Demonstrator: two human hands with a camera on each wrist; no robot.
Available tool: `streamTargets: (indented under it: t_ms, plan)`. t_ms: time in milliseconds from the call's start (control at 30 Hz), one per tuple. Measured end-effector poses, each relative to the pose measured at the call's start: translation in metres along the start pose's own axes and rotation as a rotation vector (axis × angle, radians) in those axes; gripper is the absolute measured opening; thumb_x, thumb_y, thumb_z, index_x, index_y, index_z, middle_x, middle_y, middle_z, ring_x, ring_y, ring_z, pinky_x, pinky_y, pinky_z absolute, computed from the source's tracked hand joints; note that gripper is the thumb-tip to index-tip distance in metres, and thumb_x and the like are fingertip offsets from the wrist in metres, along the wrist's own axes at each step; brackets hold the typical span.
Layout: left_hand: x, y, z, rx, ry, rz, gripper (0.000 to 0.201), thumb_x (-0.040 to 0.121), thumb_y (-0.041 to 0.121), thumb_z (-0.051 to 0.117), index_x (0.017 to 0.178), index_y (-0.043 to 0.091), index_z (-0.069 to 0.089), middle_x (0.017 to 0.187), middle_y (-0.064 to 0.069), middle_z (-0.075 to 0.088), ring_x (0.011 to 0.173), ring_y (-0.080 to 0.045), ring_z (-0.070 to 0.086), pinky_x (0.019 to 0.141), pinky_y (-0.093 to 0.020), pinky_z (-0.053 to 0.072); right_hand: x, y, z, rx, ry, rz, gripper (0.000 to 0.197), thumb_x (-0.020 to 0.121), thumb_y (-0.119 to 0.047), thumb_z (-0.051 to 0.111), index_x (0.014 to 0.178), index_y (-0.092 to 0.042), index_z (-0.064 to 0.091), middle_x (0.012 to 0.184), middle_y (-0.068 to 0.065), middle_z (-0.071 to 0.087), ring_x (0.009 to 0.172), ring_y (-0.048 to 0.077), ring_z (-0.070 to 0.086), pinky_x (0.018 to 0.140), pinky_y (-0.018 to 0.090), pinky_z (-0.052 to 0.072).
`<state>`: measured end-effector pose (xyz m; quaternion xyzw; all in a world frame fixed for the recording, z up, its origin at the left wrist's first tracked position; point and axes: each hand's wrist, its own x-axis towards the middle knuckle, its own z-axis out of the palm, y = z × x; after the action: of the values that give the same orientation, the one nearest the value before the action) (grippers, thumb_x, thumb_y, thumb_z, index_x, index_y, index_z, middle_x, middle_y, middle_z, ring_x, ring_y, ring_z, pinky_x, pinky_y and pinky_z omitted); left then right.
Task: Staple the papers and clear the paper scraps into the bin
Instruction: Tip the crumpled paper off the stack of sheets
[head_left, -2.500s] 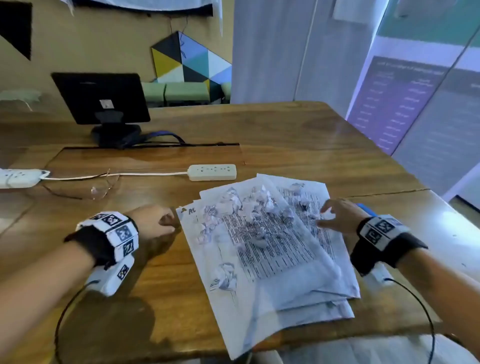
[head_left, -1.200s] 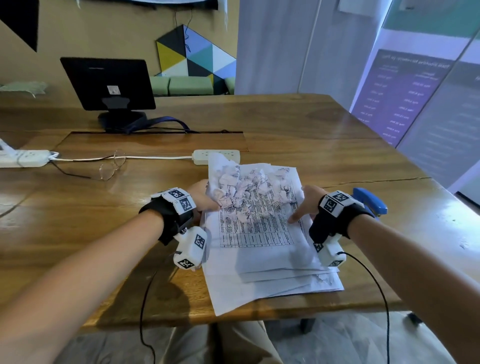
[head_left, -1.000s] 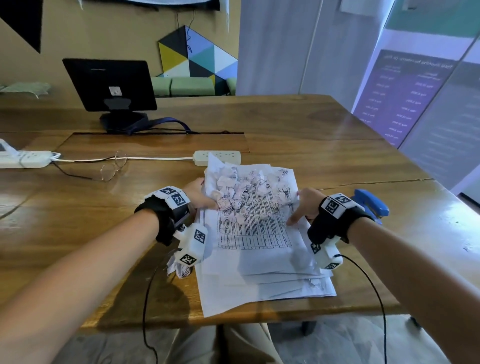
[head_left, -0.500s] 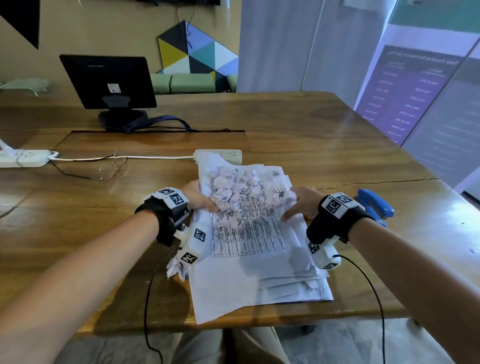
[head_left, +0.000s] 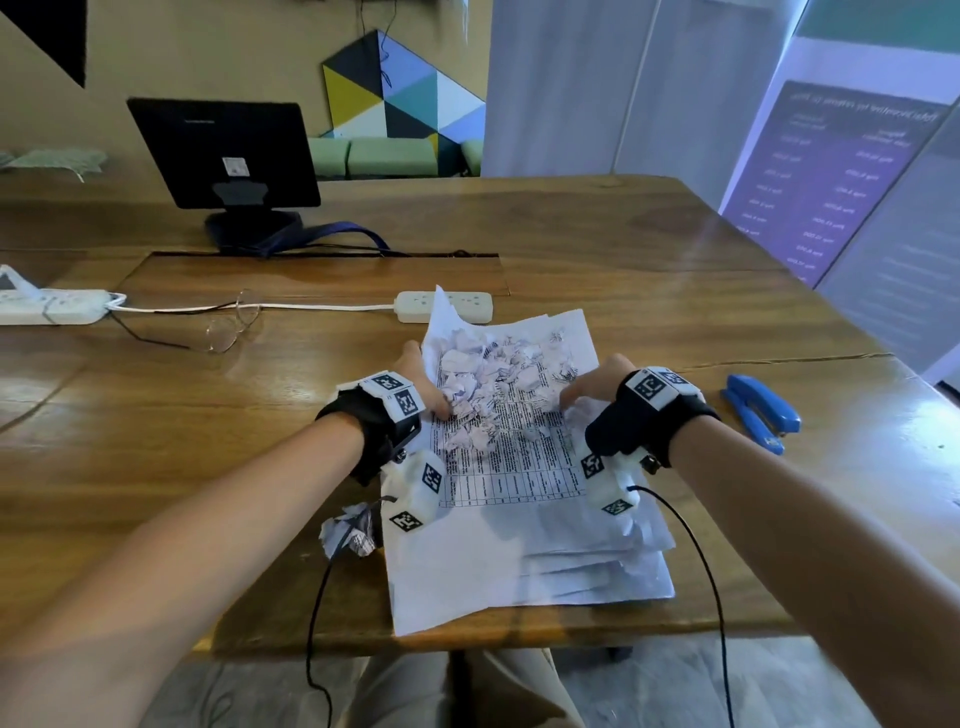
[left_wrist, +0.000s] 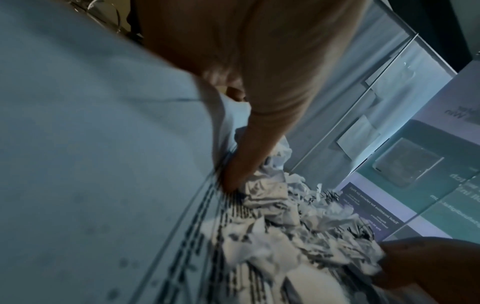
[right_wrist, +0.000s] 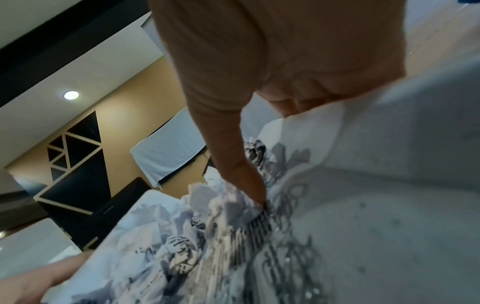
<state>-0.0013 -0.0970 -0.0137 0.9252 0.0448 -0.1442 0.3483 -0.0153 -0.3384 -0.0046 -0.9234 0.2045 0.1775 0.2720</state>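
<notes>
So both hands are working the same trick here: the left hand (head_left: 422, 383) has its thumb on top of the left edge of the top printed white paper sheet (head_left: 511, 467) with the other fingers tucked under it, and the right hand (head_left: 589, 387) does the mirror image on the right edge, thumb pressing down beside the pile. Each grip is basically a pinch on that sheet's side, curling it up into a shallow trough. That makes sense to me, because the heap of crumpled white paper scraps (head_left: 498, 387) sits on the far half of that sheet, and bending the edges inward keeps them from rolling off. Looks like the sheet is meant to be a makeshift tray for carrying them to the bin, which I can't see anywhere in these views. The sheet lies on a loose stack of white papers (head_left: 592, 566) at the near edge of the wooden table (head_left: 597, 249). One stray crumpled scrap (head_left: 349, 531) sits on the table just left of the stack, so it'll need its own pickup. The blue stapler (head_left: 761, 413) lies off to the right, untouched, so stapling comes later I guess.
</notes>
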Motion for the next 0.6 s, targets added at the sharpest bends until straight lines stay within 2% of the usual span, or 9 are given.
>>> streamTargets:
  t_ms: [67, 133, 200, 267, 333, 400, 467, 533, 600]
  plan:
    - [0.001, 0.001, 0.001, 0.006, 0.002, -0.011, 0.089, 0.067, 0.002, 0.080, 0.137, 0.001, 0.024, 0.123, -0.017, 0.049, 0.113, -0.034, 0.051, 0.081, -0.037, 0.042, -0.002, -0.004, 0.000, 0.030, -0.041, -0.008, 0.054, 0.062, -0.025, 0.083, 0.105, -0.004, 0.057, 0.094, 0.006, 0.061, 0.080, 0.022, 0.058, 0.059, 0.026, 0.044]
    - [0.001, 0.000, 0.001, 0.013, 0.008, -0.025, 0.088, 0.067, 0.002, 0.079, 0.137, 0.001, 0.025, 0.126, -0.018, 0.049, 0.115, -0.034, 0.051, 0.084, -0.038, 0.043, 0.001, -0.001, -0.001, 0.010, -0.069, -0.055, 0.065, 0.055, -0.024, 0.085, 0.111, -0.002, 0.059, 0.101, 0.009, 0.065, 0.081, 0.022, 0.059, 0.057, 0.025, 0.045]
    - [0.002, 0.000, 0.000, 0.013, 0.000, -0.022, 0.087, 0.065, 0.004, 0.081, 0.134, 0.002, 0.028, 0.125, -0.017, 0.050, 0.113, -0.033, 0.051, 0.085, -0.039, 0.044, 0.009, 0.007, -0.001, 0.013, -0.059, -0.109, 0.065, 0.051, -0.022, 0.084, 0.111, -0.009, 0.062, 0.107, 0.007, 0.065, 0.090, 0.025, 0.061, 0.066, 0.029, 0.052]
    - [0.002, 0.002, 0.000, 0.014, -0.005, -0.018, 0.088, 0.062, 0.006, 0.083, 0.133, 0.002, 0.031, 0.124, -0.017, 0.051, 0.113, -0.033, 0.052, 0.090, -0.041, 0.047, 0.010, 0.013, -0.004, 0.018, -0.067, -0.165, 0.052, 0.052, -0.017, 0.083, 0.102, -0.017, 0.067, 0.114, 0.004, 0.063, 0.101, 0.028, 0.061, 0.083, 0.041, 0.055]
    - [0.002, 0.003, -0.001, -0.010, -0.005, -0.011, 0.088, 0.059, 0.007, 0.085, 0.131, 0.002, 0.035, 0.125, -0.015, 0.052, 0.114, -0.033, 0.052, 0.093, -0.042, 0.047, 0.005, 0.013, -0.007, 0.138, -0.088, -0.222, 0.049, 0.059, -0.002, 0.080, 0.105, -0.008, 0.065, 0.114, 0.013, 0.066, 0.105, 0.033, 0.061, 0.093, 0.050, 0.050]
    - [0.003, 0.002, -0.002, -0.048, 0.005, -0.003, 0.086, 0.060, 0.006, 0.085, 0.131, 0.002, 0.036, 0.124, -0.012, 0.052, 0.115, -0.032, 0.051, 0.092, -0.040, 0.046, -0.002, 0.011, -0.012, 0.245, -0.073, -0.259, 0.061, 0.061, 0.008, 0.078, 0.118, -0.002, 0.058, 0.117, 0.017, 0.065, 0.109, 0.034, 0.060, 0.097, 0.053, 0.046]
    - [0.003, -0.001, -0.005, -0.095, 0.017, 0.013, 0.086, 0.060, 0.006, 0.086, 0.131, 0.003, 0.037, 0.125, -0.013, 0.052, 0.116, -0.032, 0.051, 0.093, -0.041, 0.045, -0.006, 0.013, -0.016, 0.337, -0.060, -0.270, 0.073, 0.065, 0.004, 0.079, 0.131, -0.006, 0.048, 0.125, 0.015, 0.061, 0.114, 0.033, 0.058, 0.100, 0.053, 0.045]
    - [0.005, -0.004, -0.009, -0.147, 0.040, 0.016, 0.085, 0.058, 0.006, 0.086, 0.129, 0.003, 0.039, 0.125, -0.013, 0.053, 0.116, -0.032, 0.051, 0.097, -0.045, 0.045, -0.009, 0.014, -0.019, 0.437, -0.093, -0.294, 0.070, 0.070, -0.007, 0.079, 0.132, -0.009, 0.046, 0.127, 0.010, 0.061, 0.114, 0.030, 0.059, 0.101, 0.052, 0.045]
    - [0.005, -0.004, -0.013, -0.214, 0.061, 0.003, 0.079, 0.058, 0.004, 0.086, 0.125, 0.002, 0.044, 0.121, -0.013, 0.057, 0.114, -0.031, 0.054, 0.098, -0.046, 0.046, -0.004, 0.015, -0.022, 0.535, -0.139, -0.325, 0.075, 0.063, -0.019, 0.082, 0.130, -0.010, 0.050, 0.124, 0.007, 0.063, 0.112, 0.028, 0.061, 0.101, 0.053, 0.044]
